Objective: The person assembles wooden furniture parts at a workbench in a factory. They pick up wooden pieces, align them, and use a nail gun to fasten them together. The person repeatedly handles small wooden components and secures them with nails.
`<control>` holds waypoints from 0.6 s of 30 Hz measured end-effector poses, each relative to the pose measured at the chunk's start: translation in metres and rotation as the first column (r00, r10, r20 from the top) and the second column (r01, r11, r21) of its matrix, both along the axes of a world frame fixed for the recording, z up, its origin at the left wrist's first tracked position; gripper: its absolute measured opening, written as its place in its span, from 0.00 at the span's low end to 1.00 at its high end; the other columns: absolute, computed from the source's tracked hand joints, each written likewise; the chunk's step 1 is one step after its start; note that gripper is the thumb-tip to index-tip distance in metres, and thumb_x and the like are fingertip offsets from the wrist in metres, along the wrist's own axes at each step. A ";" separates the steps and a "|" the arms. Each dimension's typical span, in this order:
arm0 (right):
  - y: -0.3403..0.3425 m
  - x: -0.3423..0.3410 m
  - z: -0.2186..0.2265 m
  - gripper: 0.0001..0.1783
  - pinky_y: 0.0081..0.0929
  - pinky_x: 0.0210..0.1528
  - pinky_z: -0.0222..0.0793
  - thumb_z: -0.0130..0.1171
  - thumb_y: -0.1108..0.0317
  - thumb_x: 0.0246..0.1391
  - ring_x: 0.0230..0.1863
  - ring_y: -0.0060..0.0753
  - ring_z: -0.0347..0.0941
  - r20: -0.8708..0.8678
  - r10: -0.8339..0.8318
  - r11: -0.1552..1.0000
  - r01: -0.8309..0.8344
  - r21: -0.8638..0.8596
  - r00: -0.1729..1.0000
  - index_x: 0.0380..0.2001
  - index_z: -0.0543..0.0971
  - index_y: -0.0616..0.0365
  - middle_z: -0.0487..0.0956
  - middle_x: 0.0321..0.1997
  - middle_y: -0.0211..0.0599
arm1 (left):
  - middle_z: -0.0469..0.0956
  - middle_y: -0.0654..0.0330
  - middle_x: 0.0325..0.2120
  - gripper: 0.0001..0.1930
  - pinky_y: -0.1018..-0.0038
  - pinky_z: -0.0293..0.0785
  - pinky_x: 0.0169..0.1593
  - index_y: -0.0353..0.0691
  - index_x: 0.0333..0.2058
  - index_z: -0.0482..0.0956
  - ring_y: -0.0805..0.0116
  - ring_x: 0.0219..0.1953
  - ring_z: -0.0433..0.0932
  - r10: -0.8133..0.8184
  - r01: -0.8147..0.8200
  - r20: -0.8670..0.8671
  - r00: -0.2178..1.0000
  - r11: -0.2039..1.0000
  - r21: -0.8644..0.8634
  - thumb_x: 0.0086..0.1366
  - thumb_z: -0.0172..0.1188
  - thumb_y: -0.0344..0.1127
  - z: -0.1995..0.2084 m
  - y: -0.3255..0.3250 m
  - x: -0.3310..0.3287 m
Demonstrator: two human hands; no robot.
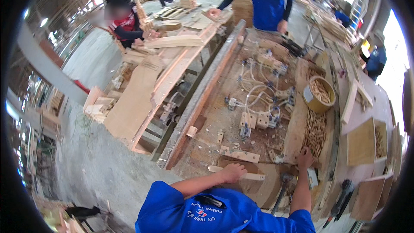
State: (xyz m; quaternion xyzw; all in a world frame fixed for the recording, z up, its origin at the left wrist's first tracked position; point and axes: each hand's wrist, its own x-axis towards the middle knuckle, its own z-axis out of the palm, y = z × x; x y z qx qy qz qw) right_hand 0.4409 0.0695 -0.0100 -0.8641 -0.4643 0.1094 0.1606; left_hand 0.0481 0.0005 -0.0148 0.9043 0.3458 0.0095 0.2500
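My left hand (233, 173) is closed over a narrow wooden strip (254, 176) lying along the near side of the workbench. My right hand (305, 158) reaches to the near end of a heap of small wooden dowels (316, 133). Its fingers are drawn together there, and whatever they hold is too small to make out. Just beyond my left hand lies a short wooden piece with holes (239, 154). Between my arms rests a hammer (283, 184), its head toward the bench.
A clamping jig with clear air hoses (258, 92) occupies the bench middle. A bucket of dowels (319, 94), a wooden box (366, 142) and a dark-handled tool (343, 198) are on the right. Two co-workers stand beyond, one at a plank-covered table (138, 90) on the left.
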 end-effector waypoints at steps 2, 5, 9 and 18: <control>0.002 -0.002 0.005 0.17 0.47 0.64 0.72 0.54 0.58 0.74 0.58 0.47 0.81 -0.006 -0.026 0.999 0.026 -0.029 1.000 0.57 0.84 0.50 0.86 0.56 0.40 | 0.80 0.52 0.47 0.23 0.55 0.80 0.54 0.43 0.54 0.79 0.49 0.53 0.81 -0.001 -0.001 -0.058 0.998 0.999 -0.039 0.63 0.69 0.45 0.008 -0.005 -0.014; 0.006 -0.001 0.005 0.17 0.47 0.63 0.74 0.56 0.58 0.73 0.58 0.47 0.81 -0.019 -0.072 0.997 0.071 -0.042 0.997 0.57 0.84 0.50 0.85 0.57 0.40 | 0.80 0.53 0.51 0.25 0.54 0.80 0.54 0.42 0.57 0.79 0.48 0.56 0.80 0.055 -0.056 0.099 0.994 0.998 0.008 0.65 0.69 0.46 0.020 -0.003 -0.039; 0.013 -0.005 0.005 0.17 0.47 0.63 0.74 0.56 0.58 0.72 0.58 0.47 0.81 -0.020 -0.199 0.980 0.199 -0.015 0.980 0.56 0.84 0.52 0.85 0.59 0.40 | 0.83 0.49 0.48 0.24 0.53 0.80 0.55 0.42 0.56 0.81 0.45 0.52 0.82 0.228 -0.230 0.249 0.941 0.973 -0.022 0.68 0.67 0.49 0.043 0.053 -0.097; 0.027 -0.032 0.013 0.14 0.52 0.53 0.75 0.56 0.57 0.72 0.48 0.55 0.83 0.100 -0.209 0.977 0.213 -0.025 0.973 0.47 0.85 0.52 0.87 0.48 0.46 | 0.87 0.46 0.43 0.18 0.55 0.82 0.52 0.38 0.49 0.87 0.44 0.46 0.86 0.727 -0.798 0.339 0.597 0.493 0.347 0.67 0.68 0.44 0.156 0.324 -0.299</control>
